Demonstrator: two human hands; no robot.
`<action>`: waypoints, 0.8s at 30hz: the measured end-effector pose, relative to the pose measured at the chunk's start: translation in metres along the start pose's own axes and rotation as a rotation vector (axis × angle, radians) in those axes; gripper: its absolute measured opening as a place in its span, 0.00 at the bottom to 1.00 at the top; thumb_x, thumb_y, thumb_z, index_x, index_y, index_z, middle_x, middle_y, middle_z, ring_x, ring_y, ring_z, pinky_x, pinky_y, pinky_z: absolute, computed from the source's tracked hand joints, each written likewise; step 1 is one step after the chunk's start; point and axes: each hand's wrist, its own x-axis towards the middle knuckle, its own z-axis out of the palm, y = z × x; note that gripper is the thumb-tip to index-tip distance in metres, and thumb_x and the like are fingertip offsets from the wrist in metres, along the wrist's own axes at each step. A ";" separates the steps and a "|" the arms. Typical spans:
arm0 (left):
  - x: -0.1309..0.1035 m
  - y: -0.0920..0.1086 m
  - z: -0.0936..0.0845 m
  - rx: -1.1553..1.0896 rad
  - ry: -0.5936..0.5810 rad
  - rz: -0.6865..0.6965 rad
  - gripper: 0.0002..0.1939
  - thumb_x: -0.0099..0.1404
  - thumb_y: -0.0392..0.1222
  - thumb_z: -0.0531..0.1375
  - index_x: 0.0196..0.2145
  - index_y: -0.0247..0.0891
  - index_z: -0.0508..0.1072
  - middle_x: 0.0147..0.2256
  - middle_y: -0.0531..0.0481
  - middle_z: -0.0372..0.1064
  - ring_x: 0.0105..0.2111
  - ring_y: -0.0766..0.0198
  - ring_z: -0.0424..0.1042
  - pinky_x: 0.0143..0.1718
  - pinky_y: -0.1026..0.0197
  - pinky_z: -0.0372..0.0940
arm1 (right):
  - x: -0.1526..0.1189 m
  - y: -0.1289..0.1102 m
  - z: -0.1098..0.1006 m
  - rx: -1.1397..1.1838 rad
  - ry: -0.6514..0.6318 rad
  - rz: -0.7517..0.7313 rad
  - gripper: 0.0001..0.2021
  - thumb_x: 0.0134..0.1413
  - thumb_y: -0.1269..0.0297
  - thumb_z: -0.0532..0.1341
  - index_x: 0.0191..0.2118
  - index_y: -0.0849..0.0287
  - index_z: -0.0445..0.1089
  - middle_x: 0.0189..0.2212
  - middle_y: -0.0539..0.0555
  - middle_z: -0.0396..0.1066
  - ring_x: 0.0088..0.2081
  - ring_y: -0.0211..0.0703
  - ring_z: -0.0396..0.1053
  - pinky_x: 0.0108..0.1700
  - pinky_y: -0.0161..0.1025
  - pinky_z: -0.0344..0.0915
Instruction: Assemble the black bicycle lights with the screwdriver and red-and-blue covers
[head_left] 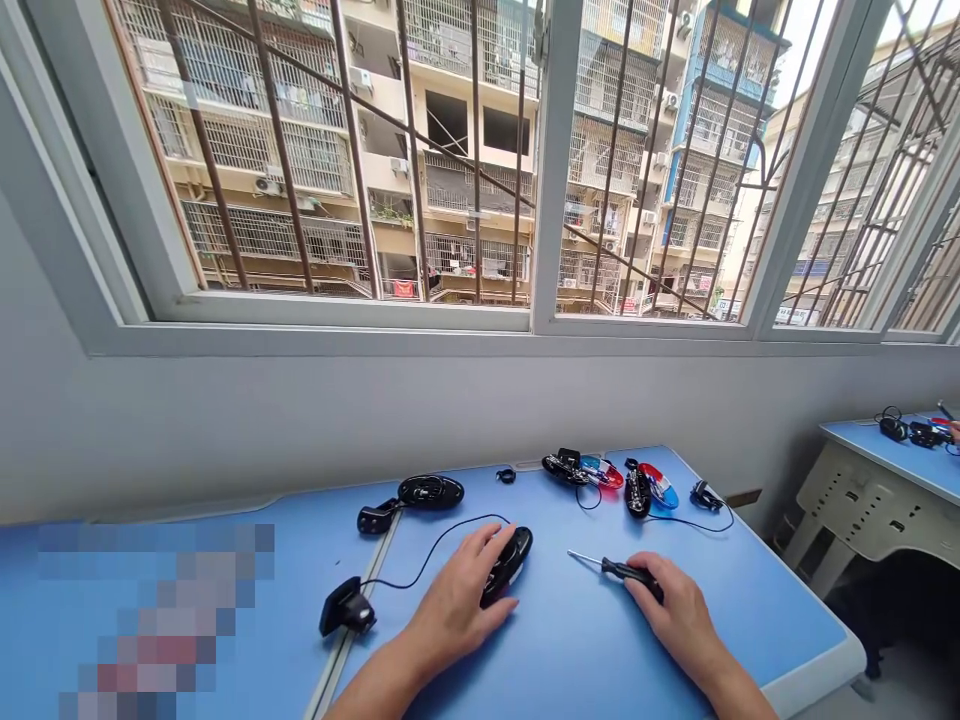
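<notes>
My left hand (461, 590) is closed around the side of a glossy black oval device (519, 545), which rests at or just above the blue table; its near side is hidden by my fingers. A thin black cable runs left from it to a chunky black clip-like part (347, 607). In my right hand (679, 605) is a screwdriver (613, 567) with a black handle, gripped between thumb and fingers. Its metal shaft points left toward the oval device, with a gap between them.
Along the back of the blue table (585, 650) lie another black oval device (431, 491), a small black ring-shaped part (506, 476), an opened device (566, 466) and a red-and-blue shell (660, 485). A wall and barred window stand behind. A second table (885, 460) is at right.
</notes>
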 end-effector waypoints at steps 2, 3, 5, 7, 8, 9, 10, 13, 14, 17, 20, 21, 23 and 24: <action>0.001 0.004 -0.001 0.013 0.008 -0.016 0.32 0.54 0.38 0.61 0.57 0.41 0.64 0.54 0.40 0.66 0.52 0.47 0.67 0.52 0.49 0.65 | 0.001 -0.007 -0.002 0.074 -0.002 0.029 0.09 0.56 0.61 0.57 0.37 0.55 0.72 0.31 0.52 0.75 0.29 0.43 0.71 0.31 0.37 0.69; 0.002 0.007 -0.001 0.025 0.015 -0.029 0.30 0.56 0.40 0.61 0.57 0.40 0.64 0.52 0.40 0.68 0.50 0.47 0.68 0.50 0.48 0.66 | 0.001 -0.010 -0.003 0.105 -0.006 0.046 0.09 0.55 0.60 0.57 0.36 0.56 0.72 0.29 0.51 0.75 0.27 0.42 0.70 0.30 0.36 0.68; 0.003 0.012 -0.002 0.054 0.020 -0.068 0.27 0.58 0.44 0.59 0.56 0.39 0.65 0.49 0.39 0.71 0.48 0.46 0.69 0.48 0.48 0.67 | 0.002 -0.014 -0.004 0.162 -0.006 0.084 0.08 0.54 0.60 0.58 0.35 0.56 0.73 0.28 0.50 0.74 0.25 0.40 0.69 0.29 0.36 0.67; 0.005 0.018 -0.004 0.086 0.017 -0.123 0.25 0.59 0.47 0.58 0.53 0.36 0.67 0.46 0.39 0.73 0.46 0.45 0.70 0.45 0.47 0.67 | 0.003 -0.015 -0.004 0.222 0.008 0.130 0.08 0.53 0.59 0.60 0.34 0.56 0.73 0.26 0.49 0.74 0.24 0.39 0.68 0.28 0.35 0.67; 0.007 0.021 -0.005 0.099 0.019 -0.151 0.24 0.60 0.48 0.58 0.52 0.36 0.68 0.45 0.39 0.73 0.45 0.45 0.71 0.44 0.47 0.67 | 0.004 -0.014 -0.003 0.260 0.022 0.156 0.08 0.52 0.58 0.60 0.34 0.56 0.73 0.26 0.49 0.73 0.24 0.39 0.67 0.28 0.35 0.67; 0.009 0.025 -0.006 0.109 0.022 -0.175 0.22 0.60 0.48 0.57 0.50 0.36 0.69 0.44 0.39 0.74 0.45 0.45 0.71 0.44 0.47 0.67 | 0.006 -0.013 -0.003 0.307 0.038 0.184 0.09 0.51 0.58 0.61 0.34 0.56 0.73 0.25 0.49 0.72 0.24 0.39 0.67 0.27 0.35 0.67; 0.010 0.027 -0.006 0.113 0.023 -0.194 0.21 0.60 0.47 0.57 0.49 0.36 0.69 0.43 0.40 0.74 0.44 0.45 0.71 0.43 0.47 0.68 | 0.009 -0.012 -0.002 0.365 0.051 0.215 0.10 0.49 0.56 0.62 0.33 0.57 0.73 0.24 0.49 0.71 0.24 0.39 0.66 0.26 0.35 0.66; 0.013 0.032 -0.008 0.082 -0.005 -0.187 0.18 0.59 0.40 0.55 0.48 0.39 0.70 0.42 0.43 0.75 0.43 0.49 0.72 0.42 0.51 0.68 | 0.027 -0.015 -0.003 0.567 0.058 0.287 0.14 0.43 0.52 0.66 0.30 0.59 0.73 0.19 0.48 0.68 0.21 0.39 0.64 0.20 0.35 0.65; 0.013 0.032 -0.008 0.062 -0.016 -0.166 0.18 0.58 0.37 0.55 0.47 0.39 0.69 0.43 0.44 0.74 0.44 0.50 0.72 0.43 0.52 0.68 | 0.035 -0.019 -0.005 0.621 0.050 0.289 0.15 0.41 0.51 0.67 0.30 0.59 0.73 0.19 0.48 0.67 0.20 0.39 0.64 0.18 0.35 0.65; 0.010 0.029 -0.009 0.035 -0.033 -0.118 0.24 0.53 0.32 0.55 0.49 0.40 0.68 0.46 0.43 0.73 0.46 0.51 0.71 0.47 0.52 0.66 | 0.064 -0.040 -0.013 0.666 0.055 0.241 0.16 0.43 0.50 0.67 0.31 0.59 0.73 0.22 0.49 0.69 0.25 0.39 0.67 0.23 0.35 0.69; 0.007 0.028 -0.011 0.055 -0.047 -0.124 0.28 0.49 0.31 0.56 0.51 0.40 0.67 0.48 0.42 0.72 0.47 0.49 0.71 0.48 0.51 0.65 | 0.090 -0.069 -0.017 0.789 0.065 0.136 0.16 0.47 0.50 0.66 0.34 0.59 0.71 0.29 0.53 0.73 0.31 0.41 0.70 0.27 0.35 0.71; 0.007 0.028 -0.012 0.056 -0.054 -0.125 0.28 0.49 0.31 0.57 0.50 0.40 0.68 0.48 0.42 0.72 0.47 0.48 0.71 0.48 0.51 0.65 | 0.096 -0.078 -0.016 0.837 0.083 0.109 0.17 0.48 0.49 0.65 0.34 0.58 0.69 0.30 0.54 0.75 0.31 0.42 0.71 0.27 0.35 0.71; 0.008 0.031 -0.015 0.046 -0.070 -0.135 0.24 0.50 0.34 0.59 0.47 0.41 0.69 0.48 0.42 0.71 0.46 0.48 0.71 0.47 0.51 0.66 | 0.104 -0.090 -0.008 0.892 0.113 0.061 0.17 0.51 0.48 0.63 0.35 0.58 0.67 0.32 0.55 0.75 0.32 0.42 0.72 0.26 0.35 0.71; 0.008 0.033 -0.016 0.041 -0.080 -0.148 0.22 0.51 0.37 0.60 0.46 0.41 0.70 0.47 0.42 0.71 0.45 0.48 0.71 0.46 0.51 0.66 | 0.106 -0.093 -0.003 0.898 0.127 0.040 0.17 0.53 0.48 0.61 0.35 0.57 0.65 0.32 0.55 0.76 0.32 0.42 0.72 0.26 0.36 0.71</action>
